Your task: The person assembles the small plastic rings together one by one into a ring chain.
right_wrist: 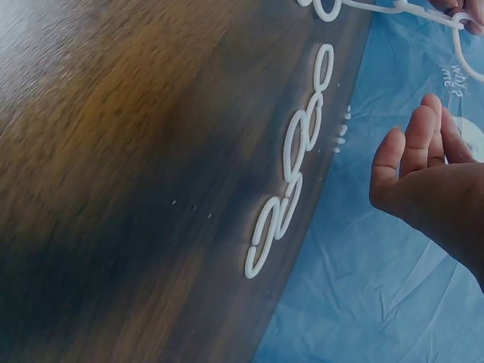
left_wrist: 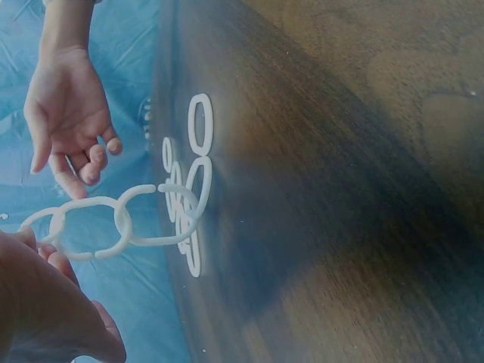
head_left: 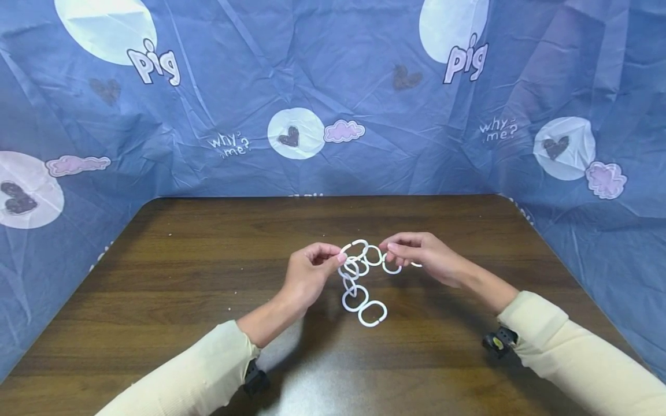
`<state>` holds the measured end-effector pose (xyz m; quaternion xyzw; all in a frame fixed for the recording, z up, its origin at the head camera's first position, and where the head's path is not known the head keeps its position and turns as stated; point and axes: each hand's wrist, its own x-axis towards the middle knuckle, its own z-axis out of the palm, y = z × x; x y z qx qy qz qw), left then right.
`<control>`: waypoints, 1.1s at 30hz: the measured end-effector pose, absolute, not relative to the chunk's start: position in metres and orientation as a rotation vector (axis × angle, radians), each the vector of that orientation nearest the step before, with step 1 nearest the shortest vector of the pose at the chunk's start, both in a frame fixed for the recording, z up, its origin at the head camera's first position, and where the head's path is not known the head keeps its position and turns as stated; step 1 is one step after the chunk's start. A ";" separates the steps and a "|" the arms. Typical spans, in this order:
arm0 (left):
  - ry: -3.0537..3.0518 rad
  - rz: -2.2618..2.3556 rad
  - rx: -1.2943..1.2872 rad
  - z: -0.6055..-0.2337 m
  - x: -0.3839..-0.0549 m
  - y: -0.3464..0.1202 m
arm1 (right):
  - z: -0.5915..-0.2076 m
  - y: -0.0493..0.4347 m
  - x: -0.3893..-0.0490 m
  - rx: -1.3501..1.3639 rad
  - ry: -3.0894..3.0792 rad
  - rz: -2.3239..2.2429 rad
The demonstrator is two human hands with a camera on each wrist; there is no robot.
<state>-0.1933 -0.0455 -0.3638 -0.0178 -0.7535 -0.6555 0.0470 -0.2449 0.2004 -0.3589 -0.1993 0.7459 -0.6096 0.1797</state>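
left hand: pinching chain | right hand: relaxed, holding nothing | chain: between hands, partly on table, trailing near and right | advice: pinch lightly, keep links untangled

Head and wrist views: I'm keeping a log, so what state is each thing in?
Left hand: pinches the white chain.
Right hand: holds nothing, fingers loosely bent.
White chain: joined, partly raised, one end on the table.
Row of white links: lying on the table.
Link nearest the person: a gap shows in its rim.
Backdrop cloth: creased.
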 end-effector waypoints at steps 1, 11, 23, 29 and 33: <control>-2.299 -2.002 -0.053 -0.364 -0.193 -0.046 | -0.359 0.202 -0.245 -0.560 2.123 -1.717; -2.292 -2.019 -0.039 -0.365 -0.194 -0.045 | -0.366 0.208 -0.240 -0.511 2.298 -1.581; -2.299 -2.053 -0.031 -0.362 -0.193 -0.045 | -0.375 0.190 -0.222 -0.832 2.773 -1.110; -2.302 -2.055 -0.034 -0.362 -0.193 -0.045 | -0.383 0.181 -0.212 -0.892 2.916 -0.822; -2.302 -2.051 -0.041 -0.363 -0.192 -0.045 | -0.388 0.174 -0.207 -0.932 2.957 -0.689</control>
